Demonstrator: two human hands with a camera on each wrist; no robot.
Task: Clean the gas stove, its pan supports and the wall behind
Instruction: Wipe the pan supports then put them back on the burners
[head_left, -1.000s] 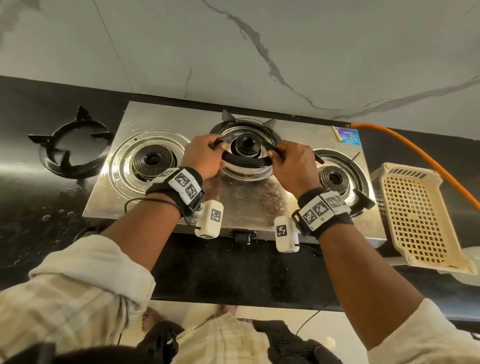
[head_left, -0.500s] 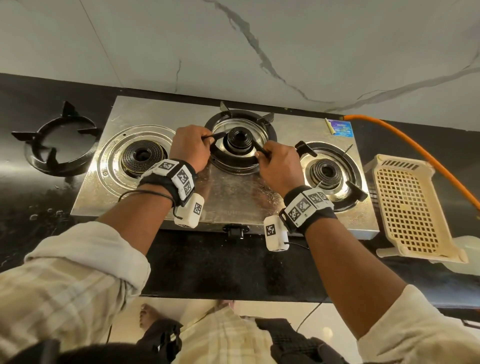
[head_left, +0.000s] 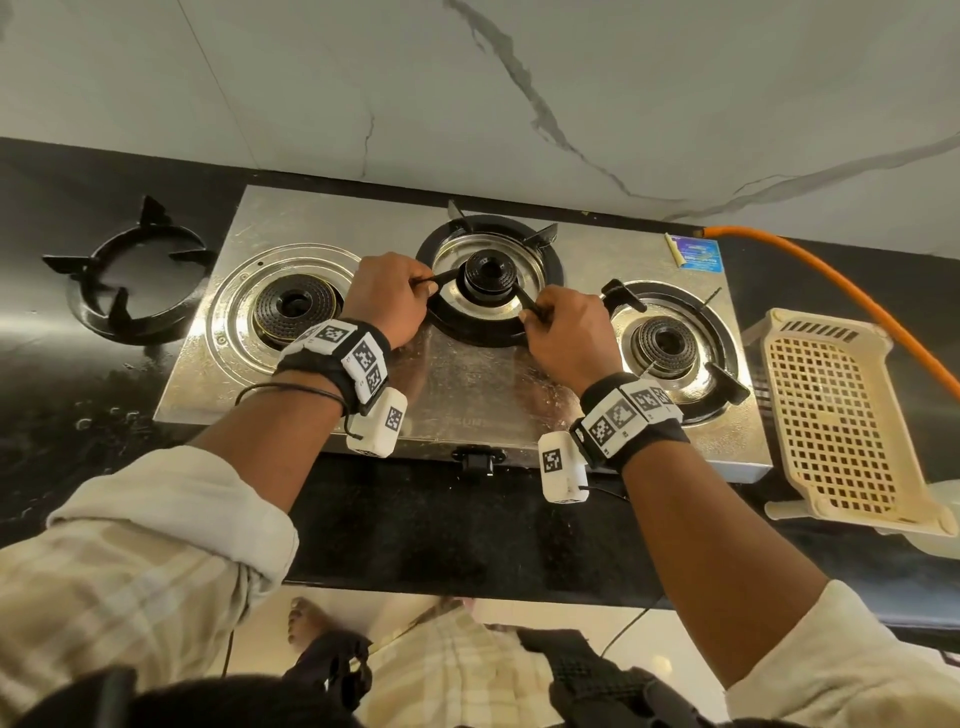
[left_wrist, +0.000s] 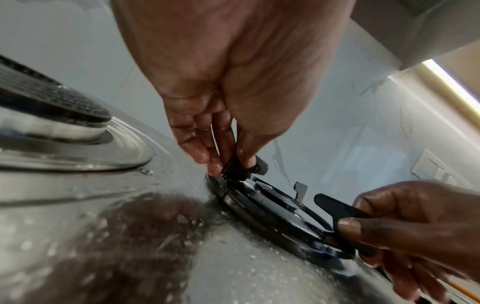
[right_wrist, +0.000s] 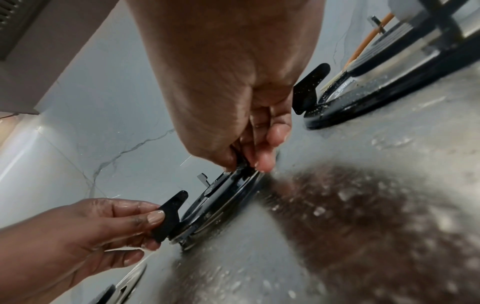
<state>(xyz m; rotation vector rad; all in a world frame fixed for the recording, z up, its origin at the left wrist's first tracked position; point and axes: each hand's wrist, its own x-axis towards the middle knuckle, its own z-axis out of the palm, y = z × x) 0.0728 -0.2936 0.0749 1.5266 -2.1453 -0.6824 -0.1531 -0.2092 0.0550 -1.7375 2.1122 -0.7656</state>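
**Both hands on the middle pan support**

Squarely over the middle burner (head_left: 490, 276) of the steel gas stove (head_left: 467, 379) sat the black middle pan support (head_left: 545, 240), its ring down on the stove top around the burner. The left hand (head_left: 387, 299) pinched one of its upright prongs between thumb and fingers, on the ring's left side; the right hand (head_left: 569, 332) pinched another prong the same way at the ring's front right. Each hand was closed tight on its prong and held nothing else. From the wrist views the ring lay flat or very nearly flat on the wet metal; whether it was fully seated could not be told.

Water droplets speckled the stove's surface. The left burner (head_left: 293, 306) stood bare, and a second pan support (head_left: 130, 280) lay off the stove on the black counter (head_left: 57, 395) to the left. The right pan support (head_left: 727, 384) was in place around its burner. A cream plastic basket (head_left: 831, 415) lay just right of the stove, an orange gas hose (head_left: 831, 275) ran behind it, and the marbled wall (head_left: 467, 104) rose at the back.
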